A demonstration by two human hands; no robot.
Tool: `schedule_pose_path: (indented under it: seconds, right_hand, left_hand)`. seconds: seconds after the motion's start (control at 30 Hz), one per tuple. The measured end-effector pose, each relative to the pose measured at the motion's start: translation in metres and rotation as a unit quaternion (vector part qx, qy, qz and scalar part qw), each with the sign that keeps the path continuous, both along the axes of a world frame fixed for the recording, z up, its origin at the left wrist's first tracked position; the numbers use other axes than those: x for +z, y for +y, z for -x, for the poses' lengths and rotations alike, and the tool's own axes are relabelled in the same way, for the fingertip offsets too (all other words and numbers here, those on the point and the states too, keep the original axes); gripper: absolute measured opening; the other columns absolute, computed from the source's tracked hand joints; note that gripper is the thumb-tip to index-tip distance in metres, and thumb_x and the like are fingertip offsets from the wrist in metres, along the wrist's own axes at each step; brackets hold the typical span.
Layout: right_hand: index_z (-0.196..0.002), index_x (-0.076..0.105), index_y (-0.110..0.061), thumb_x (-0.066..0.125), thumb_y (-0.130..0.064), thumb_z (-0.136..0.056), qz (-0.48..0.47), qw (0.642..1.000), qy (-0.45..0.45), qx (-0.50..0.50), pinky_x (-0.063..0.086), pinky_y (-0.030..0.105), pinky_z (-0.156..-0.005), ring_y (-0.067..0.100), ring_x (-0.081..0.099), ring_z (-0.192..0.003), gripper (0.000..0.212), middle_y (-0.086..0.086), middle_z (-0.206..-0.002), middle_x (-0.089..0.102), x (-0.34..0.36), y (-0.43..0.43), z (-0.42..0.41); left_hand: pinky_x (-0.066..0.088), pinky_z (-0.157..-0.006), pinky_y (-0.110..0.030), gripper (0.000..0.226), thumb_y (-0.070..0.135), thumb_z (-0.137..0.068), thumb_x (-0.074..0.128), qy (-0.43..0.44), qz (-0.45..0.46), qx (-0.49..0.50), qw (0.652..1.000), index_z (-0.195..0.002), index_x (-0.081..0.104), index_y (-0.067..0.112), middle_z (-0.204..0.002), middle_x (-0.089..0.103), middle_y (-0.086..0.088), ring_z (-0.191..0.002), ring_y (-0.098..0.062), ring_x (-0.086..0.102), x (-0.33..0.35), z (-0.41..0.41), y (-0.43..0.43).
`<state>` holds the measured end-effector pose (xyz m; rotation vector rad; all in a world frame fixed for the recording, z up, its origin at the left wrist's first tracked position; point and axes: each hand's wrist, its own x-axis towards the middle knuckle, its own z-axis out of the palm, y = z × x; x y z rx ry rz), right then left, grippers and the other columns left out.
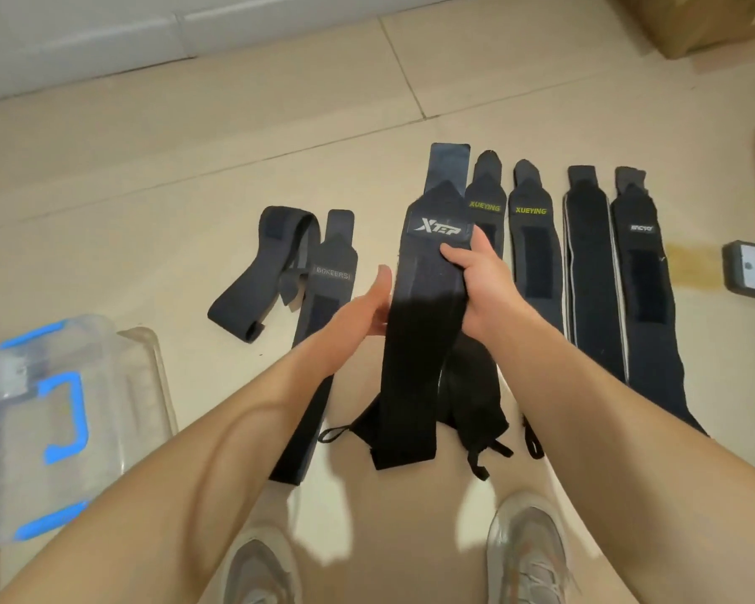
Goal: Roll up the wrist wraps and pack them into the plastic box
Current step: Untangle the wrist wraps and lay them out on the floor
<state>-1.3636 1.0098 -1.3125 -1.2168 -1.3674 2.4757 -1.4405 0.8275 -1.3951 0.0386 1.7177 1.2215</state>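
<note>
Nearest the camera I see two grey shoes [528,555] on the tiled floor [149,167], with both bare forearms reaching out over them.

Near left: plastic box [18,377], clear with blue latches, on the floor, well apart from the hands.

Centre: the XTEP wrap [423,324] is held up off the floor. Its long axis runs near-far. The logo end points far and the plain black tail hangs towards me, ending between the shoes and the hands.

The right hand [480,285] grips the wrap's right edge just below the logo. Its fingers [454,252] curl round onto the front face. The thumb is hidden.

The left hand [362,316] is at the wrap's left edge with the palm facing it. The fingers are straight and held together, gripping nothing, and the tips go behind the edge. I can't tell whether they touch it.

The rest of the wraps lie flat on the floor, all long axis near-far:
- BOKEERSI wrap [323,324], just left of the hands, partly under the left forearm.
- Loose folded wrap [253,272], further left, skewed.
- Two XUEYING wraps [535,255], right of the held one.
- Two more dark wraps [589,276], right of those.

Far right edge: grey object [750,268], can't identify. Far right corner: cardboard box [694,24].
</note>
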Motion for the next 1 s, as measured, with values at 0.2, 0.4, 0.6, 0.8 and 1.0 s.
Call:
schedule_pose_path:
  seconds: [0.2, 0.4, 0.6, 0.8, 1.0]
  right_hand:
    - [-0.142, 0.053, -0.030, 0.049, -0.005, -0.104, 0.016, 0.999, 0.034, -0.037, 0.062, 0.046, -0.081, 0.028, 0.070, -0.113, 0.046, 0.008, -0.128, 0.069, -0.016, 0.027, 0.050]
    - [-0.138, 0.055, -0.025, 0.045, 0.003, -0.101, -0.045, 0.998, 0.006, -0.042, 0.062, 0.047, -0.087, 0.027, 0.070, -0.108, 0.047, 0.008, -0.121, 0.070, -0.058, 0.056, 0.111]
    - [-0.138, 0.054, -0.024, 0.042, 0.008, -0.097, -0.103, 0.992, -0.038, -0.055, 0.060, 0.051, -0.091, 0.030, 0.068, -0.109, 0.053, 0.010, -0.121, 0.068, -0.101, 0.095, 0.160]
    - [-0.162, 0.021, -0.024, 0.055, 0.006, -0.091, -0.144, 0.985, -0.094, 0.007, 0.058, 0.045, -0.097, 0.028, 0.062, -0.119, 0.084, 0.006, -0.139, 0.054, -0.119, 0.099, 0.170]
    - [-0.161, 0.019, -0.022, 0.058, -0.010, -0.090, -0.330, 0.930, -0.136, 0.087, 0.045, 0.035, -0.106, 0.023, 0.051, -0.123, 0.082, 0.007, -0.150, 0.037, -0.106, 0.069, 0.152]
  left_hand:
    - [0.047, -0.101, -0.034, 0.044, 0.046, -0.093, 0.066, -0.013, 0.011, -0.079, 0.997, -0.129, 0.062, 0.021, -0.122, 0.070, 0.005, -0.115, -0.012, 0.064, 0.033, -0.017, 0.014]
    - [0.051, -0.104, -0.043, 0.041, 0.038, -0.092, 0.071, -0.109, -0.012, 0.042, 0.993, -0.128, 0.061, 0.021, -0.118, 0.073, -0.002, -0.111, -0.021, 0.069, -0.007, 0.007, 0.035]
    - [0.049, -0.108, -0.048, 0.050, 0.026, -0.085, 0.080, -0.206, 0.025, -0.020, 0.978, -0.130, 0.058, 0.021, -0.123, 0.071, -0.004, -0.115, -0.025, 0.067, -0.050, 0.005, 0.031]
    - [0.055, -0.101, -0.047, 0.043, 0.012, -0.090, 0.074, -0.253, 0.019, -0.030, 0.967, -0.130, 0.059, 0.019, -0.122, 0.072, -0.007, -0.115, -0.029, 0.068, -0.054, 0.003, 0.009]
    - [0.059, -0.092, -0.040, 0.036, 0.013, -0.095, 0.066, -0.279, -0.006, 0.062, 0.958, -0.130, 0.062, 0.007, -0.118, 0.075, -0.012, -0.109, -0.028, 0.072, -0.038, -0.005, 0.013]
